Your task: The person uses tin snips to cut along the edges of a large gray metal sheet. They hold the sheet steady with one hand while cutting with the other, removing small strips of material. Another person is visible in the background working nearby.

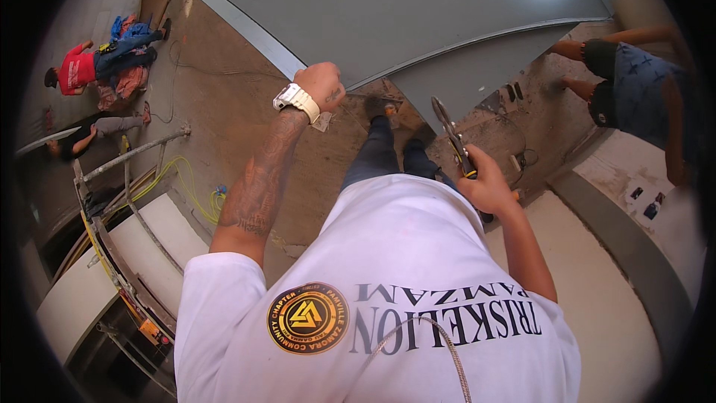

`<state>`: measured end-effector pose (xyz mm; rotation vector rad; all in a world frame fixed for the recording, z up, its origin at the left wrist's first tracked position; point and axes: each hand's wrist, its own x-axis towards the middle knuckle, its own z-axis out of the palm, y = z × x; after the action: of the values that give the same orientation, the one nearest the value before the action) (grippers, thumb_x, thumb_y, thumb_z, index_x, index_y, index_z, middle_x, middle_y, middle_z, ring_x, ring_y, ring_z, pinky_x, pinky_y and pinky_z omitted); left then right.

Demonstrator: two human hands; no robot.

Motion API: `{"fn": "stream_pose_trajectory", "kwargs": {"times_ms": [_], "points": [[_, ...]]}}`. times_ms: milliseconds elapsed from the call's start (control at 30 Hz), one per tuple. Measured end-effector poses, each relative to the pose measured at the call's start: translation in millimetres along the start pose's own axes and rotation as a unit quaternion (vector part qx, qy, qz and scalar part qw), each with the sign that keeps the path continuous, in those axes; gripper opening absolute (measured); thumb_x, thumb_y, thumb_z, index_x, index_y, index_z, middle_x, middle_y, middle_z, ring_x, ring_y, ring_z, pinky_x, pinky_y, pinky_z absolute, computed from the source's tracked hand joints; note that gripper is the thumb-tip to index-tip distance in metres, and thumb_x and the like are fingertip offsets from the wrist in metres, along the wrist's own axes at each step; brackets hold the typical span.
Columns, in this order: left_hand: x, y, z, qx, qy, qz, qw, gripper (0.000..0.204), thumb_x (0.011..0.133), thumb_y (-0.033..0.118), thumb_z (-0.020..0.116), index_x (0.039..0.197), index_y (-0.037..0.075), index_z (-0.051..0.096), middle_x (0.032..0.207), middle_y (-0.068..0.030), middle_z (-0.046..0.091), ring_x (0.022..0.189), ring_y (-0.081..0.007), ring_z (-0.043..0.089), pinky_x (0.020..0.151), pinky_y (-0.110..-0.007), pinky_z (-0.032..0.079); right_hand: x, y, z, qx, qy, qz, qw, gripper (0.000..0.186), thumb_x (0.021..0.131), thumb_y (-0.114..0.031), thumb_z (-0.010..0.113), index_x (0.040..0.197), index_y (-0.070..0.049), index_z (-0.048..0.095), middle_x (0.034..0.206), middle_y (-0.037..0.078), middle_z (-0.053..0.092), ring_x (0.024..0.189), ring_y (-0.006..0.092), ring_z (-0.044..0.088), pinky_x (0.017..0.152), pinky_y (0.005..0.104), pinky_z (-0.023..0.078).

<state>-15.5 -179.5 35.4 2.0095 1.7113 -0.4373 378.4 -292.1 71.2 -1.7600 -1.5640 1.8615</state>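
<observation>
My left hand [322,85], with a white watch on its wrist, is closed at the near corner of a large grey metal sheet [440,7]. Its fingers curl over the folded edge, and their tips are hidden. In my right hand [488,179] is a pair of tin snips [450,128] with dark, yellow-marked handles. The long blades point up and away, close together, beside a lower grey metal flap [432,82]. From here I cannot tell whether the blades touch that flap.
Brown, dusty floor [216,104] lies below, with a cable across it. A person in a red shirt [77,69] is at far left, another low beside them. Scaffold rails [134,153] stand left. At right, a person in dark shorts [600,60] is close to the sheet.
</observation>
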Motion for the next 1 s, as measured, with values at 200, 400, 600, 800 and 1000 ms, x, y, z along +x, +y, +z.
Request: {"fn": "stream_pose_trajectory", "kwargs": {"times_ms": [200,400,600,800,1000], "points": [[29,-46,-10,-0.027,-0.004,-0.06,0.998,0.026,0.098,0.022,0.07,0.108,0.0,0.08,0.109,-0.0215,0.08,0.103,-0.0416,0.076,0.094,-0.05,0.061,-7,28,-1,0.058,0.021,-0.022,0.998,0.031,0.076,-0.006,0.067,0.107,-0.002,0.062,0.082,0.007,0.058,0.075,0.0207,0.052,0.07,0.0371,0.046],[-30,-8,-68,-0.191,-0.037,-0.051,0.98,0.022,0.09,0.012,0.07,0.104,-0.002,0.081,0.103,-0.0205,0.08,0.097,-0.0319,0.076,0.09,-0.044,0.059,-17,38,-9,0.103,0.021,-0.004,0.994,0.032,0.078,-0.004,0.065,0.11,-0.003,0.063,0.086,0.005,0.06,0.08,0.0186,0.055,0.074,0.0357,0.048],[-88,0,-25,-0.033,0.008,-0.058,0.998,0.054,0.083,0.021,0.078,0.134,0.002,0.073,0.135,-0.0227,0.072,0.127,-0.0379,0.068,0.11,-0.048,0.055,-16,38,-8,0.023,0.099,-0.113,0.988,0.038,0.079,-0.005,0.067,0.116,-0.001,0.063,0.089,0.01,0.062,0.082,0.0237,0.058,0.077,0.0376,0.05],[-25,23,12,0.032,0.183,0.009,0.983,0.093,0.089,0.06,0.083,0.157,0.003,0.055,0.163,-0.0257,0.052,0.154,-0.043,0.047,0.128,-0.053,0.038,18,-1,-20,-0.018,0.056,-0.087,0.994,0.041,0.08,-0.008,0.07,0.121,-0.002,0.064,0.093,0.017,0.067,0.084,0.0338,0.064,0.082,0.0406,0.053],[9,-3,5,0.1,0.025,0.076,0.992,0.091,0.099,0.066,0.068,0.155,-0.004,0.053,0.163,-0.0287,0.051,0.152,-0.0438,0.049,0.131,-0.053,0.034,74,-76,-14,-0.175,0.131,-0.186,0.958,0.038,0.089,-0.019,0.08,0.121,-0.004,0.065,0.099,0.021,0.071,0.096,0.043,0.069,0.085,0.0497,0.055]]}}
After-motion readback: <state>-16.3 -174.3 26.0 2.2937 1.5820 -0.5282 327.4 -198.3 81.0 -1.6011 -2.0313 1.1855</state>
